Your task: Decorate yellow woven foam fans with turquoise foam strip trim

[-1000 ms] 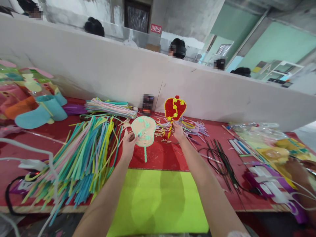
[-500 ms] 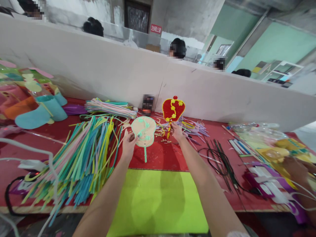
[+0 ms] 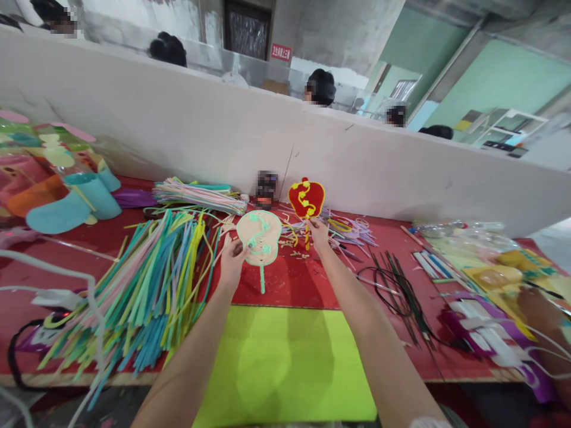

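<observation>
Head view: one cream fan [image 3: 260,230] in left hand [image 3: 232,255], one red fan [image 3: 314,195] in right hand [image 3: 319,233], each grip pinched closed.

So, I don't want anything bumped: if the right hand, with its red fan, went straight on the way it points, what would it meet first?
Beyond the red fan it holds, the right hand would probably meet the white partition; depth is unclear.

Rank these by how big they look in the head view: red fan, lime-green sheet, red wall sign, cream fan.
1. Lime-green sheet
2. Cream fan
3. Red fan
4. Red wall sign

The cream fan may be nearer the camera, so the fans' true sizes are unsure.
</observation>
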`<action>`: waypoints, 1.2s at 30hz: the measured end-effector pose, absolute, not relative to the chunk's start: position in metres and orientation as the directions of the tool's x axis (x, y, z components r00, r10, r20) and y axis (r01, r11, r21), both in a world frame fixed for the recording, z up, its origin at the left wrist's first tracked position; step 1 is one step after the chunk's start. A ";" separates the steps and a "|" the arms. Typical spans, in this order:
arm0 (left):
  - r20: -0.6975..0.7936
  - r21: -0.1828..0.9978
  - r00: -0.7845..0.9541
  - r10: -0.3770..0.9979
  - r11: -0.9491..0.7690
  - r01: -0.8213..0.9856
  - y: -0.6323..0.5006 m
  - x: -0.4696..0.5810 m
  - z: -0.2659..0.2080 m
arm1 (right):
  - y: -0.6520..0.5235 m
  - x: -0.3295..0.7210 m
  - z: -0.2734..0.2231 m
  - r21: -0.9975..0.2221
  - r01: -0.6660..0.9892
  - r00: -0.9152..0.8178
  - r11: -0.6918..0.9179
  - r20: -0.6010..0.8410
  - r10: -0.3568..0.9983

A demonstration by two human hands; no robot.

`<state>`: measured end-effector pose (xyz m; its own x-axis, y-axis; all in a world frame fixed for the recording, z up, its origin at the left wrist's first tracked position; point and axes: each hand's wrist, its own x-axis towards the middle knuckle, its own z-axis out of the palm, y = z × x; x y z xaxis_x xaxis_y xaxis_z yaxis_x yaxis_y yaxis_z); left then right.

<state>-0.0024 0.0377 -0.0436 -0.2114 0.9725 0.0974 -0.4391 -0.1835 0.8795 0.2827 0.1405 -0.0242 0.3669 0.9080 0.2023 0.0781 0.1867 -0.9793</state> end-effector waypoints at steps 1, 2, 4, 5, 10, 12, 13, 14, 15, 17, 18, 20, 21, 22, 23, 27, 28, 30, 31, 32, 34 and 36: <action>0.099 0.881 -0.210 0.973 -0.184 -0.436 0.038 -0.002 -0.043 | 0.141 0.282 -0.026 -0.977 0.095 0.387 0.190 0.212 0.897; 0.101 0.882 -0.210 0.973 -0.185 -0.434 0.037 -0.002 -0.043 | 0.141 0.282 -0.027 -0.976 0.107 0.404 0.190 0.218 0.889; 0.108 0.882 -0.213 0.971 -0.193 -0.430 0.037 -0.002 -0.042 | 0.142 0.280 -0.029 -0.975 0.120 0.424 0.185 0.220 0.879; 0.112 0.882 -0.214 0.970 -0.197 -0.428 0.037 -0.002 -0.042 | 0.142 0.279 -0.031 -0.976 0.123 0.430 0.181 0.217 0.877; 0.123 0.881 -0.211 0.970 -0.205 -0.426 0.038 -0.002 -0.043 | 0.144 0.279 -0.035 -0.979 0.119 0.447 0.164 0.201 0.872; 0.123 0.882 -0.214 0.969 -0.205 -0.424 0.039 -0.003 -0.044 | 0.144 0.281 -0.036 -0.980 0.118 0.451 0.163 0.199 0.870; 0.120 0.883 -0.218 0.969 -0.204 -0.422 0.039 -0.003 -0.044 | 0.144 0.282 -0.036 -0.980 0.116 0.453 0.164 0.199 0.869; 0.114 0.884 -0.221 0.969 -0.200 -0.422 0.039 -0.003 -0.045 | 0.143 0.282 -0.035 -0.979 0.115 0.455 0.166 0.201 0.867; 0.108 0.884 -0.222 0.969 -0.195 -0.424 0.040 -0.002 -0.045 | 0.142 0.282 -0.034 -0.979 0.113 0.460 0.171 0.204 0.864; 0.097 0.886 -0.215 0.972 -0.183 -0.427 0.039 -0.002 -0.044 | 0.141 0.280 -0.031 -0.976 0.108 0.481 0.188 0.217 0.850; 0.093 0.886 -0.212 0.973 -0.178 -0.428 0.039 -0.002 -0.044 | 0.140 0.279 -0.029 -0.974 0.107 0.493 0.198 0.225 0.840; 0.087 0.887 -0.210 0.974 -0.172 -0.429 0.038 -0.002 -0.043 | 0.139 0.276 -0.023 -0.967 0.103 0.525 0.231 0.250 0.813; 0.086 0.886 -0.212 0.974 -0.172 -0.430 0.037 -0.001 -0.043 | 0.139 0.274 -0.020 -0.962 0.098 0.537 0.256 0.267 0.800; 0.086 0.885 -0.213 0.973 -0.173 -0.432 0.037 -0.001 -0.043 | 0.139 0.273 -0.017 -0.955 0.087 0.544 0.285 0.285 0.789; 0.090 0.884 -0.211 0.973 -0.175 -0.434 0.036 -0.002 -0.042 | 0.140 0.272 -0.014 -0.949 0.073 0.537 0.306 0.296 0.790; 0.127 0.880 -0.175 0.976 -0.192 -0.435 0.035 -0.003 -0.040 | 0.141 0.273 -0.008 -0.961 0.039 0.421 0.273 0.264 0.868; 0.130 0.877 -0.175 0.976 -0.196 -0.438 0.034 -0.004 -0.040 | 0.142 0.275 -0.008 -0.966 0.044 0.401 0.254 0.250 0.881; 0.125 0.871 -0.190 0.974 -0.199 -0.450 0.035 -0.005 -0.040 | 0.143 0.278 -0.007 -0.972 0.056 0.379 0.230 0.234 0.895; 0.118 0.868 -0.198 0.973 -0.198 -0.456 0.035 -0.005 -0.041 | 0.143 0.279 -0.006 -0.973 0.058 0.372 0.223 0.228 0.900; 0.113 0.865 -0.203 0.973 -0.196 -0.461 0.036 -0.005 -0.042 | 0.144 0.281 -0.006 -0.975 0.053 0.367 0.216 0.220 0.904; 0.104 0.862 -0.203 0.974 -0.190 -0.470 0.037 -0.005 -0.044 | 0.144 0.282 -0.005 -0.979 0.030 0.352 0.202 0.199 0.914; 0.096 0.862 -0.200 0.975 -0.182 -0.474 0.038 -0.005 -0.045 | 0.144 0.282 -0.004 -0.981 0.008 0.345 0.192 0.183 0.920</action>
